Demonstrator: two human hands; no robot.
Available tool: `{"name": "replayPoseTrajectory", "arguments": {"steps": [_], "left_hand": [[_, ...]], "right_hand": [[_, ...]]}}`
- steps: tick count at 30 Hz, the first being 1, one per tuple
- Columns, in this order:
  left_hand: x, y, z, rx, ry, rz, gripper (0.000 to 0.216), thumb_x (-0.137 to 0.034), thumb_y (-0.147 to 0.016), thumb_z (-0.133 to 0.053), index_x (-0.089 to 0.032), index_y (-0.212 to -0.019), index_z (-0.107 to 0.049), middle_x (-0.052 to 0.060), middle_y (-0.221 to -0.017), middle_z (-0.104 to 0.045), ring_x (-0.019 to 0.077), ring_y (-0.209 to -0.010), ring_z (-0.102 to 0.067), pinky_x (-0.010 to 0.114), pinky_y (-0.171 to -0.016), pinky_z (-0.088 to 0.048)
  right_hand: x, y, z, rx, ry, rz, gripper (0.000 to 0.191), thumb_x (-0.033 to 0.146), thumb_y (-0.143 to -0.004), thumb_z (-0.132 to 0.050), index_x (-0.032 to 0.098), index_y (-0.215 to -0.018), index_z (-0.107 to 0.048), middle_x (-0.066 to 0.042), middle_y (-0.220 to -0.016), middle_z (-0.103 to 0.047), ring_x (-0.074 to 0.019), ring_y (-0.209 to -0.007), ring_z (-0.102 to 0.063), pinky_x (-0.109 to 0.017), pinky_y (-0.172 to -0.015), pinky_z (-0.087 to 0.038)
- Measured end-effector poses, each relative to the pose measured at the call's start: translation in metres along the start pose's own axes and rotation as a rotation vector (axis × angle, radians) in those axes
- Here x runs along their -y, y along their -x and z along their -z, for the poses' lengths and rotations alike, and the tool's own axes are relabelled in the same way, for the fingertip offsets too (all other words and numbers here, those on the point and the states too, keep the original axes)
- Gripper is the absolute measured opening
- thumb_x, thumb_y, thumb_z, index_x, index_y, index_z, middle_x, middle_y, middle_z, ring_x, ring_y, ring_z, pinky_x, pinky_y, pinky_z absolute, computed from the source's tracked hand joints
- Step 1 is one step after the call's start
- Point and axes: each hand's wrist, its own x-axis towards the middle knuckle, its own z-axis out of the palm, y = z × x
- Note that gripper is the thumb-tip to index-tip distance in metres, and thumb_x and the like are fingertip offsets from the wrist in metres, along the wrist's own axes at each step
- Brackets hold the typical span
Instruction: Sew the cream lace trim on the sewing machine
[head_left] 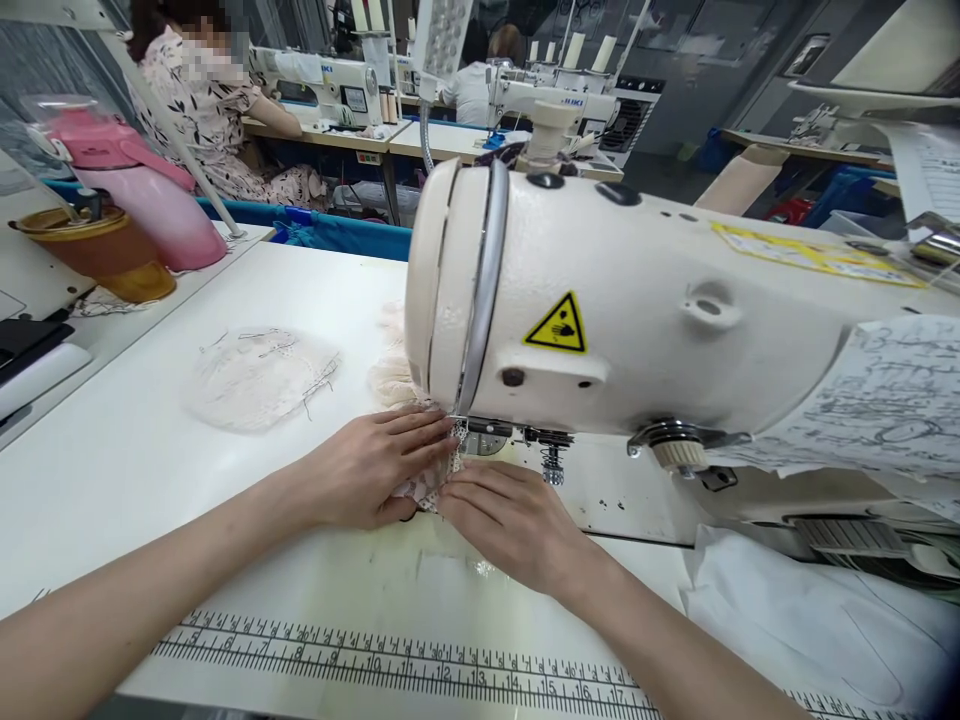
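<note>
A cream sewing machine [637, 300] spans the middle and right, its needle area low at the left end of the head. Pale lace fabric [429, 484] lies under that end, partly covered by my hands. My left hand [375, 465] rests flat on the lace, fingers stretched toward the presser foot. Close beside it, my right hand [517, 515] has its fingertips pressed together at the lace edge; what lies beneath them is mostly hidden. More gathered pale fabric [394, 365] sits behind, left of the machine head.
A round pale mesh piece [262, 375] with loose threads lies left. Beyond it stand a pink bottle [135, 180] and a brown cup [105, 250]. White cloth [810, 610] lies at right, a printed ruler [405, 665] along the front. A person [195, 110] sits behind.
</note>
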Motion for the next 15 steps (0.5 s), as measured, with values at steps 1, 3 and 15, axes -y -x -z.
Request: {"name": "replayPoseTrajectory", "arguments": {"steps": [1,3,15], "left_hand": [[-0.001,0.000,0.000,0.001,-0.011,0.002,0.056,-0.024,-0.080,-0.050,-0.009,-0.134,-0.050,0.013,-0.135,-0.055,0.0287,-0.128,-0.050,0.045,-0.108,-0.042],[-0.003,-0.001,-0.001,0.002,-0.037,0.008,0.057,-0.025,-0.081,-0.050,-0.008,-0.135,-0.049,0.014,-0.134,-0.056,0.0291,-0.129,-0.049,0.044,-0.108,-0.041],[-0.013,-0.002,-0.006,-0.001,-0.108,0.077,0.057,-0.031,-0.084,-0.050,-0.009,-0.137,-0.049,0.016,-0.132,-0.057,0.0320,-0.127,-0.050,0.045,-0.104,-0.043]], "right_hand": [[0.000,0.001,0.000,0.007,0.005,-0.014,0.020,0.006,-0.088,-0.054,0.021,-0.088,-0.067,0.001,-0.087,-0.073,-0.0116,-0.086,-0.067,-0.025,-0.082,-0.056],[-0.001,0.003,0.001,0.014,0.016,-0.044,0.022,0.006,-0.089,-0.051,0.022,-0.089,-0.067,0.001,-0.088,-0.073,-0.0120,-0.090,-0.067,-0.025,-0.083,-0.055],[-0.008,0.007,0.004,0.006,0.020,-0.085,0.023,0.001,-0.087,-0.048,0.019,-0.087,-0.062,0.002,-0.086,-0.071,-0.0093,-0.079,-0.066,-0.028,-0.092,-0.052]]}}
